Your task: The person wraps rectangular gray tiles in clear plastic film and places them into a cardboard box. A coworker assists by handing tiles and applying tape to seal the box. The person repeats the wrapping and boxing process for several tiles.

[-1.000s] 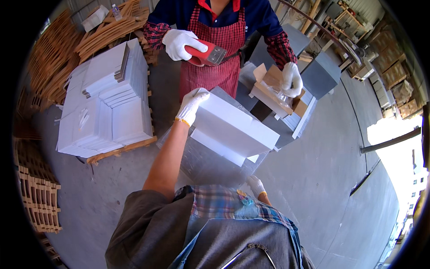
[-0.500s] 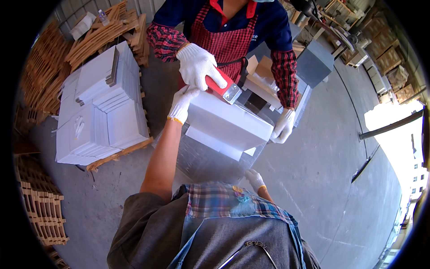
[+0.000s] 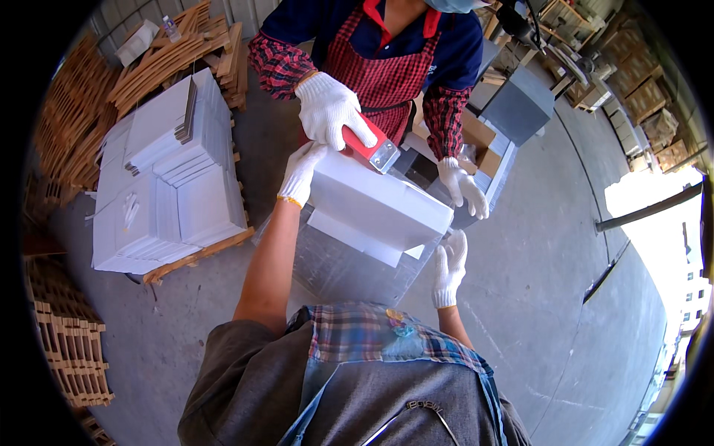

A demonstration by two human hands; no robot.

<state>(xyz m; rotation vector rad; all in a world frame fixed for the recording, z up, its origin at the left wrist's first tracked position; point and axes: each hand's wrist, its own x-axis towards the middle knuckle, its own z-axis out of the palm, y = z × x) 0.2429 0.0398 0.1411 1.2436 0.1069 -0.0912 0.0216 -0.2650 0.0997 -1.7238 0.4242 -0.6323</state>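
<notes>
My left hand (image 3: 301, 172), in a white knit glove, grips the left end of a white cardboard box (image 3: 379, 201). The box stands on a grey metal tabletop (image 3: 346, 271), a white flap (image 3: 355, 238) spread out along its near side. My right hand (image 3: 449, 269), also gloved, is raised by the table's right edge, just below the box's right corner, its fingers stretched and thumb apart, holding nothing. Across from me, a co-worker's gloved hand (image 3: 331, 111) holds a red hand tool with a metal end (image 3: 375, 149) over the box top. The co-worker's other gloved hand (image 3: 464, 189) hovers near the box's right end.
Stacked white flat cartons (image 3: 167, 178) sit on a pallet to the left. Wooden pallets (image 3: 71, 327) are piled along the left side. Behind the box, an open brown carton (image 3: 476, 141) and a grey block (image 3: 518, 108) stand beside the co-worker.
My right hand has come up and forward from near my body to the box's right corner. The co-worker's free hand has lifted away from that corner. My left hand stays put.
</notes>
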